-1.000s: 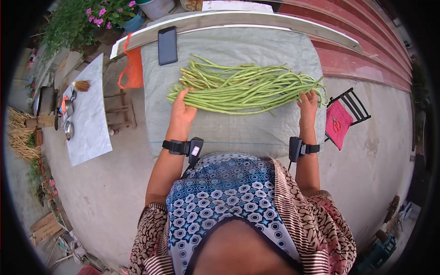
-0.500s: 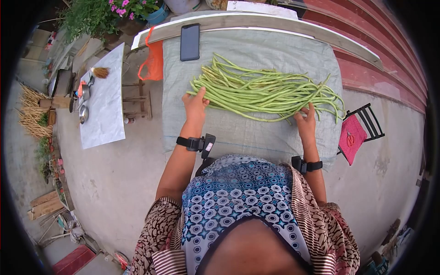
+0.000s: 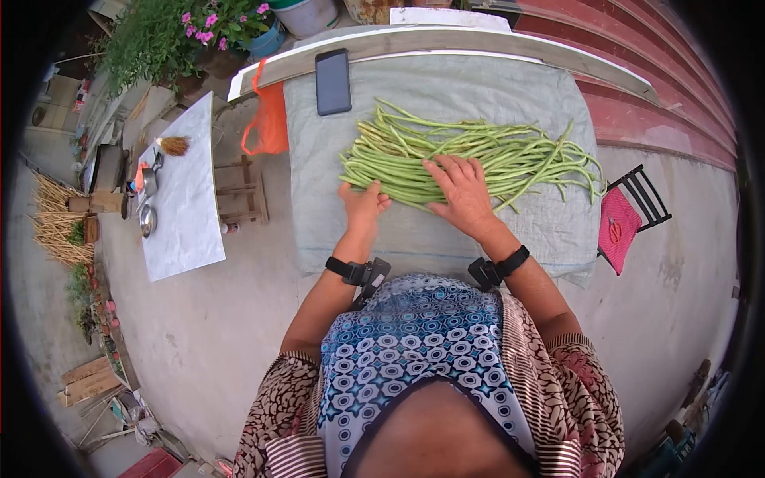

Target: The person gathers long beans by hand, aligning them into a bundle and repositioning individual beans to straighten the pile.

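Long, slender green beans (image 3: 522,147) bundled across a pale grey-green woven plastic sheet (image 3: 438,248), bare right hand (image 3: 464,193) resting on them, fingers slightly apart, bare left hand (image 3: 365,209) at their left end, its finger grip unclear

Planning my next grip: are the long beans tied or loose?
Loose: no tie shows around the long beans, and their tips fan apart beyond the right hand.

Beans (image 3: 398,163): smooth, low sheen
Table cover (image 3: 446,243): woven plastic, matt, creased
Phone (image 3: 333,82): smooth, glass-like
Bag (image 3: 271,119): thin plastic, wrinkled
Bowl (image 3: 148,221): shiny metal
Chair cover (image 3: 620,217): matt cloth
Floor (image 3: 231,334): concrete-like, matt
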Motion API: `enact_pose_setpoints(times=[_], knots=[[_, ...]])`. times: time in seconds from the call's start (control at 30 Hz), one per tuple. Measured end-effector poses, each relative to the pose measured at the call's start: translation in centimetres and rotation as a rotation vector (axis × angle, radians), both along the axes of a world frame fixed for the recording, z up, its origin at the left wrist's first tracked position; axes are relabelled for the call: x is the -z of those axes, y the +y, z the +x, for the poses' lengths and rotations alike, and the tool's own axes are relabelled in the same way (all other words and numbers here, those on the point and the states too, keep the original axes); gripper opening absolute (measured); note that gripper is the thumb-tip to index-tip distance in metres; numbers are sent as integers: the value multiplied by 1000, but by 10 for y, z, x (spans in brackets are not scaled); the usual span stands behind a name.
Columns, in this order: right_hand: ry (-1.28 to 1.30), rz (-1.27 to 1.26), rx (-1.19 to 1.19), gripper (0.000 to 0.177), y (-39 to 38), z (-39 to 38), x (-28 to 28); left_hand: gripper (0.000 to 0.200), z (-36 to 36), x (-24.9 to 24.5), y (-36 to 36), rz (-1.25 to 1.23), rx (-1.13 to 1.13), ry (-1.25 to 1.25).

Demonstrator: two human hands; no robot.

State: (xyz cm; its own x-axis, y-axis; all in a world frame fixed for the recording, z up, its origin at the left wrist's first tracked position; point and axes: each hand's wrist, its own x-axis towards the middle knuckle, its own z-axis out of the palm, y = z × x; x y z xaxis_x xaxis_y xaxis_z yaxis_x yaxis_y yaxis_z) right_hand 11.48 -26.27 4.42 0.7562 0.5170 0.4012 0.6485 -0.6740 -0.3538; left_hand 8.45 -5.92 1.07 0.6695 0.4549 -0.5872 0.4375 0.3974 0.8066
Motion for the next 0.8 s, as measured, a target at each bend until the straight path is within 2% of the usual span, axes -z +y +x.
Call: enact_pose_setpoints(times=[0.07, 0.17, 0.27, 0.37, 0.47, 0.57, 0.67, 0.8], knots=[[-8, -58, 23, 60, 5, 14, 15, 51, 4, 1, -1, -40, -29, -21], [-44, -55, 26, 51, 8, 33, 18, 62, 15, 14, 13, -244, 30, -160], [-88, -18, 63, 43, 16, 44, -3, 59, 24, 3, 14, -283, -11, -182], [-184, -24, 136, 42, 20, 59, 9, 58, 24, 6, 10, -235, -9, -164], [-58, -26, 146, 45, 29, 57, 32, 58, 15, 3, 11, -118, 35, -142], [-43, -57, 114, 50, 28, 50, 25, 66, 6, 9, 17, -46, 149, -158], [16, -32, 83, 58, 28, 48, 10, 69, 0, 13, 21, -38, 131, -185], [-134, -27, 156, 51, 39, 33, -1, 70, -13, 14, 27, 9, 158, -172]])
